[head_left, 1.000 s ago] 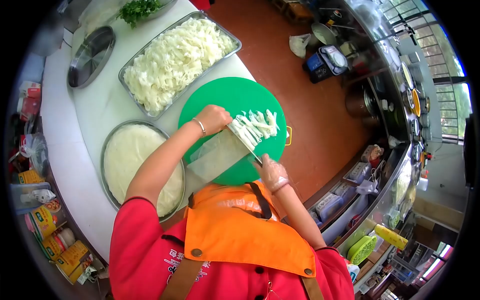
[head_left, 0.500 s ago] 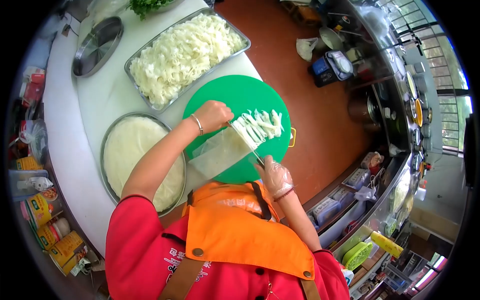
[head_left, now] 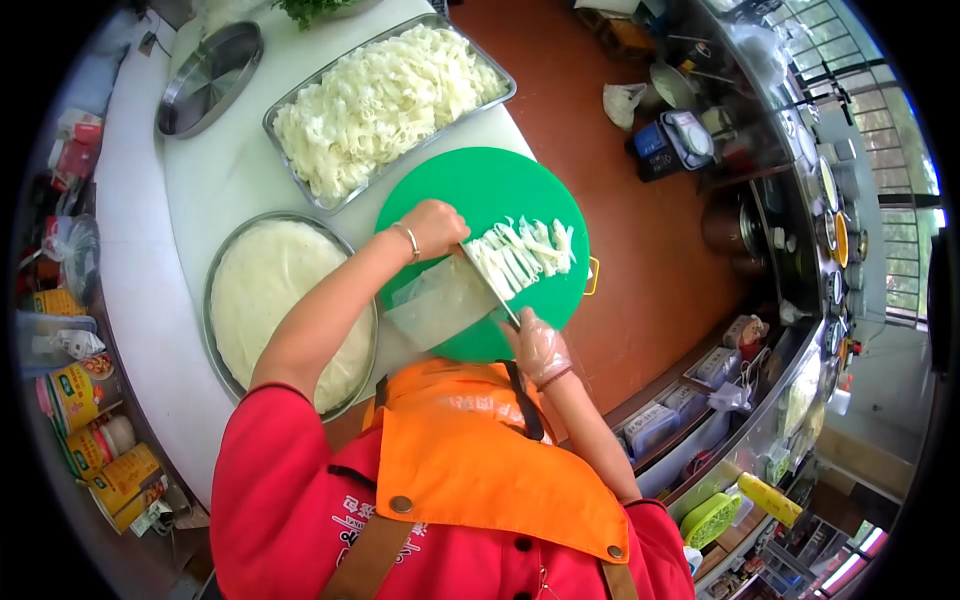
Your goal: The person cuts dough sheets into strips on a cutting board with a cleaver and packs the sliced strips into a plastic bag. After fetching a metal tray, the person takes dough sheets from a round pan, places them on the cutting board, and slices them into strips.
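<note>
A green round cutting board (head_left: 420, 190) lies at the table's edge. Across it runs a long knife (head_left: 490, 281), its thin blade seen from above. My right hand (head_left: 540, 348), in a clear plastic glove, is closed around the handle end. At the blade's far end my left hand (head_left: 437, 228) is closed on the knife, fingers partly hidden. To the blade's left lies a translucent white noodle sheet (head_left: 440, 303), reaching past the board's edge. On the blade's right, cut white noodle strips (head_left: 525, 255) sit in a loose row.
A rectangular tray (head_left: 330, 205) heaped with cut noodles (head_left: 385, 105) stands behind the board. Left of the board, a round pan (head_left: 213, 340) holds a pale sheet (head_left: 285, 300). Farther back are an empty oval metal pan (head_left: 210, 80) and green leaves (head_left: 315, 8).
The view has shifted slightly, moving the table things a little right. The knife has shifted slightly relative to the strips; both hands keep hold of it.
</note>
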Demonstrator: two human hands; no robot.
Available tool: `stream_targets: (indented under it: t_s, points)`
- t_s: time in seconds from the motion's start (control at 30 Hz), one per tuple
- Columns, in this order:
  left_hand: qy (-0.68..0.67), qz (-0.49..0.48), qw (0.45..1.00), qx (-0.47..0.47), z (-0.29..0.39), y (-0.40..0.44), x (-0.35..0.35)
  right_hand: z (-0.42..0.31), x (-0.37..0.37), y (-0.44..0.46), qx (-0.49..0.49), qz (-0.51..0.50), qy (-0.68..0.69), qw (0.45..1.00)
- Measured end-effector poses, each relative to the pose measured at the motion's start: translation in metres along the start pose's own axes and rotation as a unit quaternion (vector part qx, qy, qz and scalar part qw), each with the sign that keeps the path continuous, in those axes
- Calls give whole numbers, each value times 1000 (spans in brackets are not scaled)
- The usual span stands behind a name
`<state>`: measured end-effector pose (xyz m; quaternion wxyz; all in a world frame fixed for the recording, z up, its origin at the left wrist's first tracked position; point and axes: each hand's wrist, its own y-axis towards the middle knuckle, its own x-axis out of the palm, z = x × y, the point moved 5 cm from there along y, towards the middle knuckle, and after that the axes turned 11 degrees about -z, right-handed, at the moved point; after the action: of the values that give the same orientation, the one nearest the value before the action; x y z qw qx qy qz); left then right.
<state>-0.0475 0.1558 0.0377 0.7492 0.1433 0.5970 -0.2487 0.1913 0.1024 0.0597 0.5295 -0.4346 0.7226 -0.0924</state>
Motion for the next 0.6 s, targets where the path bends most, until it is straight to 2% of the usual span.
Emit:
stream_targets:
  t_s: [0.03, 0.13, 0.27, 0.43, 0.57, 0.6]
  points:
    - [-7, -19, 1000, -5, 6, -4, 4, -4, -1, -11, 4, -16, -5, 1000]
    - [-12, 36, 999, -1, 18, -17, -18, -12, -6, -30, -13, 0, -3, 1000]
    - [-6, 19, 1000, -2, 8, -18, 11, -1, 22, -12, 3, -22, 8, 1000]
    - [-10, 24, 999, -18, 16, -30, -13, -21, -4, -32, -21, -9, -27, 999]
    - [-10, -42, 998, -43, 12, -30, 24, -10, 29, -14, -11, -11, 25, 1000]
    - [4, -54, 998, -42, 5, -24, 16, -15, 25, -11, -41, 38, 11, 998]
